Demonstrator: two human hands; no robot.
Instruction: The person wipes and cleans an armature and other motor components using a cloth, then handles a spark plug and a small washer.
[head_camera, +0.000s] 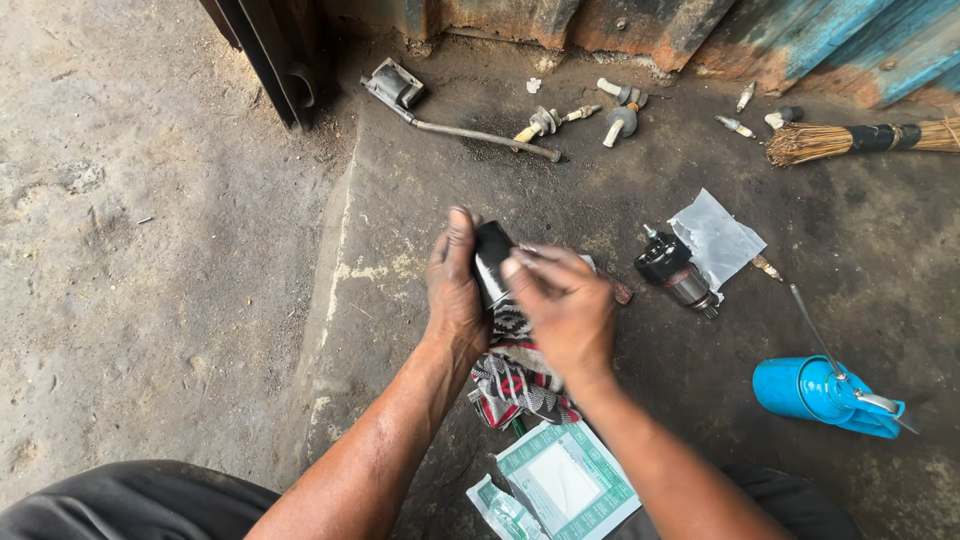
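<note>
Grimy, oil-stained concrete floor filled the view, stepping down at nine o'clock to a paler dusty patch, with rusted metal and peeling blue sheeting along the twelve o'clock edge. At the centre both hands met around a black cylindrical part. The left hand wrapped its fingers closed round the part's nine o'clock side, thumb up along it, while the right hand covered the three o'clock side, its fingers curled together and pressed against the black surface. So the part sat upright between the two sets of fingers, only its top and a strip of its side showing. Below it, toward six o'clock, a red, white and black patterned cloth hung under the hands. At three o'clock from the hands lay a dark motor-like piece with a silver end, touching a crumpled clear plastic wrapper. At four o'clock a blue oil can with a long thin spout lay on its side. At six o'clock sat a green-and-white flat packet. Near twelve o'clock were spark plugs and a small coil with a grey lead; a straw broom lay at two o'clock.
</note>
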